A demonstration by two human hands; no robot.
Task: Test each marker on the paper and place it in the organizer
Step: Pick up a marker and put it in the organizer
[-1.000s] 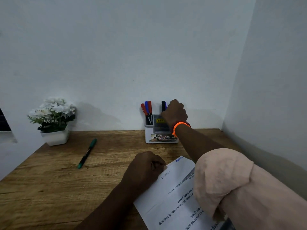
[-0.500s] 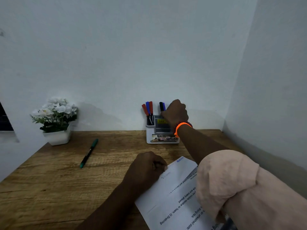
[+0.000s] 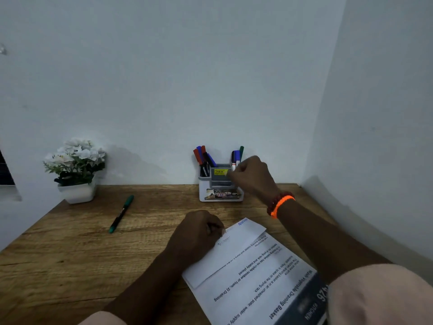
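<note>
Fingers of the right hand [image 3: 251, 177] curl emptily beside the organizer [image 3: 220, 184]; the left hand [image 3: 199, 233] presses the paper [image 3: 246, 266], fingers curled.

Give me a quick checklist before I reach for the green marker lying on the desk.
1. Green marker in the open on the wooden desk: ok.
2. Right hand empty: cannot tell, fingers curled.
3. Right hand clear of the white-and-grey organizer: not ok.
4. Left hand resting on the white paper: ok.
5. Green marker's cap: cannot tell.
</note>
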